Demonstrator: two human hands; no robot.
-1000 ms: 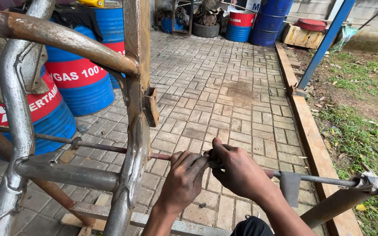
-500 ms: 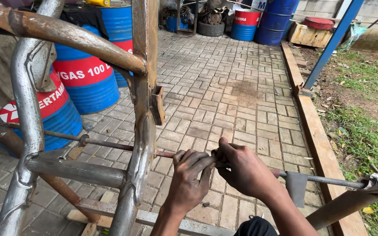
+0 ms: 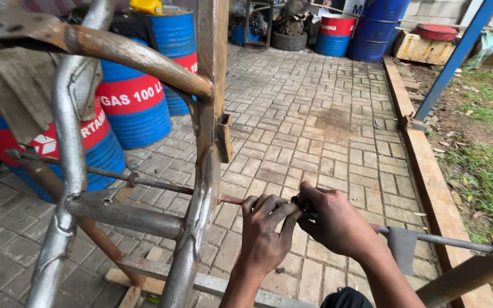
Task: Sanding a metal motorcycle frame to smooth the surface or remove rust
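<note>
From the head camera I saw my left hand (image 3: 266, 234) curled knuckles-up, fingers closed around the thin rusty rod (image 3: 161, 185) just right of the welded steel frame (image 3: 201, 188), while my right hand (image 3: 335, 222), wrist bent inward, pinched shut on that rod beside it above the brick paving (image 3: 315, 114).

— What's different from a second ago?

— Both hands have slid along the thin rod (image 3: 161, 183) toward nine o'clock. The left hand (image 3: 263, 234) now sits closer to the rusty upright tube (image 3: 203, 194), its fingers (image 3: 281, 212) curled more tightly over the rod.

— And the other?

— The right hand (image 3: 338, 222) followed, staying pressed against the left. The blue-and-red drums (image 3: 135, 108) have drifted toward three o'clock in the view.
</note>
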